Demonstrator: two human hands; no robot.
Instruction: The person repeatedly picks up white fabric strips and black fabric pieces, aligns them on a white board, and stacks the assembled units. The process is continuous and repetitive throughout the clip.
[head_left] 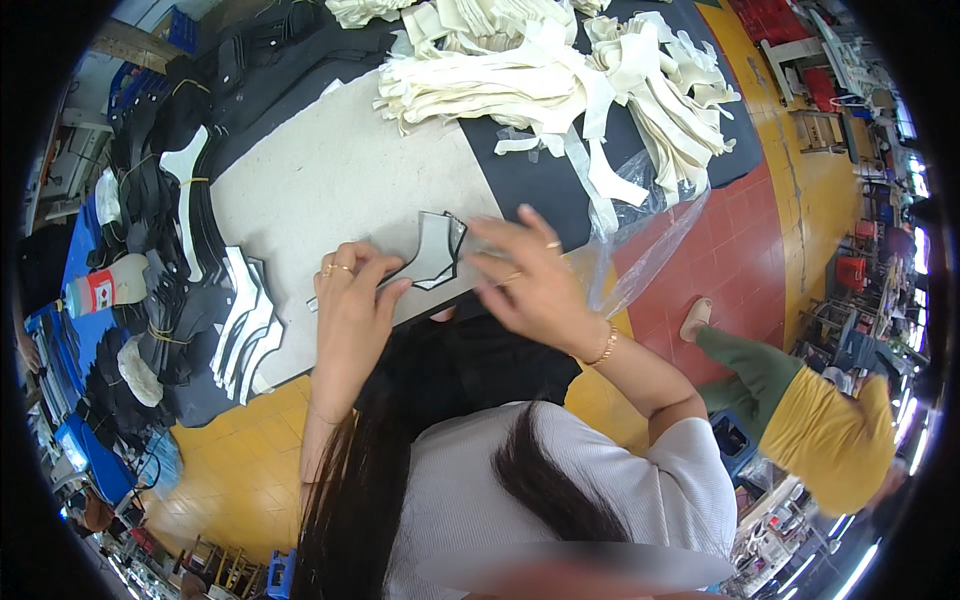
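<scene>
A curved cut piece [436, 245], grey with a black border, lies at the near side of a pale board [290, 180]. My left hand [355, 295] pinches its left part between thumb and fingers. To the right, my right hand [540, 285] has its fingers spread, with the fingertips close to the piece's right edge. Those fingertips are slightly blurred, and I cannot tell whether they touch it. Left of my left hand lies a fanned stack of white cut pieces with dark edges [245, 325].
Piles of cream cut pieces [490, 85] cover the table's far side, beside a clear plastic bag [650, 245]. Bundled black pieces [175, 290] and a bottle with a red label [105, 287] stand at the left. A person in a yellow top [825, 435] is at the right.
</scene>
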